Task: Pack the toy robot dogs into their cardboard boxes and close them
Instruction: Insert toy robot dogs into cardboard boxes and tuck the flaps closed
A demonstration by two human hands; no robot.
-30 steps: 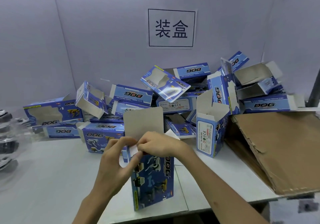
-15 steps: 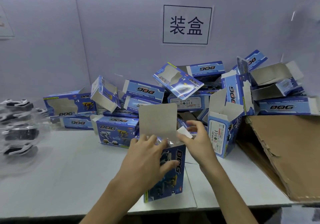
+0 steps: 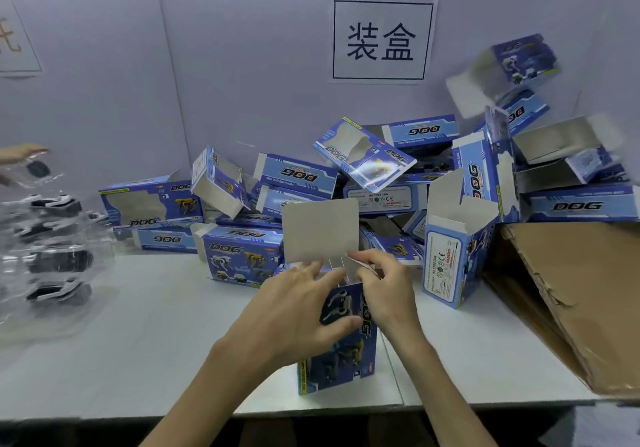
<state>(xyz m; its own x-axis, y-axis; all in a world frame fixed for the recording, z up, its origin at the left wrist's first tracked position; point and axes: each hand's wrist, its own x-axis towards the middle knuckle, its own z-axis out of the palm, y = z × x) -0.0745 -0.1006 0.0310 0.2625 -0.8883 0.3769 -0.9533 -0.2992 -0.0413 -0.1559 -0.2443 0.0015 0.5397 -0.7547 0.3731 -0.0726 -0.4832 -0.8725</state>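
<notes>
Several toy dogs [image 3: 52,249] in clear wrap at far left, left hand [image 3: 298,311] gripping the standing blue box [image 3: 343,353] near the table [image 3: 138,342] front edge, its big flap [image 3: 320,230] up, right hand [image 3: 388,291] pinching a small flap [image 3: 360,266], brown cardboard [image 3: 571,301] on the right.

held box [image 3: 337,339]: printed card, glossy blue outside, flap inside matt grey | box pile [image 3: 298,173]: same glossy card, clear film windows | table [image 3: 138,336]: smooth white, slight sheen | big sheet [image 3: 581,294]: brown corrugated card, matt, torn edge | toy trays [image 3: 52,256]: clear glossy plastic
</notes>
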